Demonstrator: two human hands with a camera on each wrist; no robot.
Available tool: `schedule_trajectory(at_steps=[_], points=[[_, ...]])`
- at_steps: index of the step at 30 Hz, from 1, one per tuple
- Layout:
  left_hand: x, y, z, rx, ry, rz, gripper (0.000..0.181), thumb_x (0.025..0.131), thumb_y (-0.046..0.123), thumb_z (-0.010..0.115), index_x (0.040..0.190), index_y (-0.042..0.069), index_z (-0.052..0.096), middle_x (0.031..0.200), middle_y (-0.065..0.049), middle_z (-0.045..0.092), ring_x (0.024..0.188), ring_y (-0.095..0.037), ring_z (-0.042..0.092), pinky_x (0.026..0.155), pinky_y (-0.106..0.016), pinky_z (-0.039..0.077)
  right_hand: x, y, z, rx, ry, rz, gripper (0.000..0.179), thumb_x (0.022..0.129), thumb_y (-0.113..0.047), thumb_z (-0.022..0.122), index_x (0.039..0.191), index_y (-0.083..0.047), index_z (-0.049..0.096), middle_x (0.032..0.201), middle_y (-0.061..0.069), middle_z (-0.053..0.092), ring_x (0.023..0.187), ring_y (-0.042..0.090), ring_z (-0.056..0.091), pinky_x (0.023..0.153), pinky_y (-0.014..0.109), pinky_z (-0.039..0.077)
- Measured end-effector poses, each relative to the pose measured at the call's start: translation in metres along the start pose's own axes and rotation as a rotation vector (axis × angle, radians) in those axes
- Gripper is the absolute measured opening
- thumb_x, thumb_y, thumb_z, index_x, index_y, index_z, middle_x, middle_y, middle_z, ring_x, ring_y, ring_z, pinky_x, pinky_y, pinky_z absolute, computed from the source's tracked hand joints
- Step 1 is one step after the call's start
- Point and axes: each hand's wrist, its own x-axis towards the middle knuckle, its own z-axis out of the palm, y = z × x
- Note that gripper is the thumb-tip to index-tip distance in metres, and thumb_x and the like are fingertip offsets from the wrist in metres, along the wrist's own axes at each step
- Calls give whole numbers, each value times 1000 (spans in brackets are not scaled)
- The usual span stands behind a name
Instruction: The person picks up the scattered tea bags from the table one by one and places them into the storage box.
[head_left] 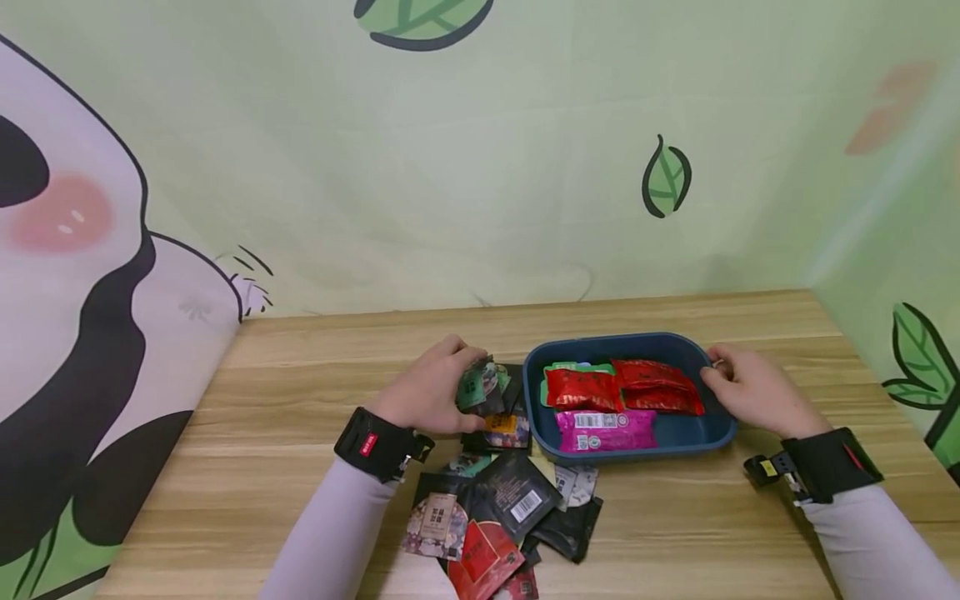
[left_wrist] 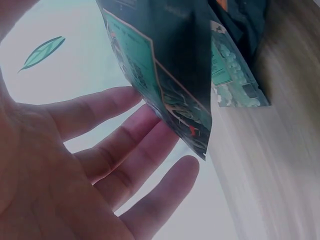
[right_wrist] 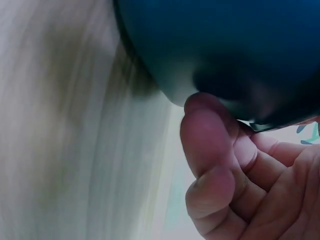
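Observation:
My left hand (head_left: pixel 433 390) holds a green-and-black packet (head_left: pixel 480 387) between fingers and thumb, just left of the blue bin. Up close in the left wrist view, the packet (left_wrist: pixel 155 65) stands on edge with the fingertips (left_wrist: pixel 127 97) along its face. At the right end of the blue bin (head_left: pixel 712 429), my right hand (head_left: pixel 761 387) pinches the rim. The right wrist view has curled fingers (right_wrist: pixel 205 140) under the bin's wall (right_wrist: pixel 215 45). Inside the bin lie red packets (head_left: pixel 583 390), a magenta packet (head_left: pixel 609 432) and a partly covered green packet (head_left: pixel 551 392).
A loose pile of flat packets spreads over the wooden table (head_left: pixel 675 525) in front of the bin, with a black packet (head_left: pixel 517 496), a red packet (head_left: pixel 483 562) and a floral packet (head_left: pixel 437 525). A printed cloth (head_left: pixel 525 208) hangs behind the table's far edge.

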Motion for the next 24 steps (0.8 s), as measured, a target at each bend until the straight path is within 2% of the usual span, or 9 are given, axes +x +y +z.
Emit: schedule_trajectory(at_steps=[15, 19, 24], points=[[-1, 19, -10, 10, 44, 73, 93, 66, 51, 81, 146, 14, 51, 126, -2, 51, 101, -12, 49, 82, -26, 49, 1, 1, 3, -19, 24, -25, 30, 99, -21, 50, 111, 5, 58, 71, -2, 56, 61, 15, 47, 57, 32, 38], [6, 30, -14, 34, 47, 106, 90, 67, 54, 79, 144, 15, 54, 123, -1, 52, 100, -12, 48, 82, -27, 48, 1, 1, 5, -23, 32, -35, 27, 98, -20, 50, 108, 3, 58, 70, -2, 53, 60, 15, 47, 57, 31, 37], [21, 51, -22, 103, 43, 179, 88, 67, 58, 75, 141, 14, 55, 123, 0, 53, 98, -11, 48, 82, -26, 47, 0, 0, 5, -18, 33, -22, 27, 99, -21, 48, 108, 3, 57, 70, -1, 52, 60, 15, 46, 57, 32, 37]])
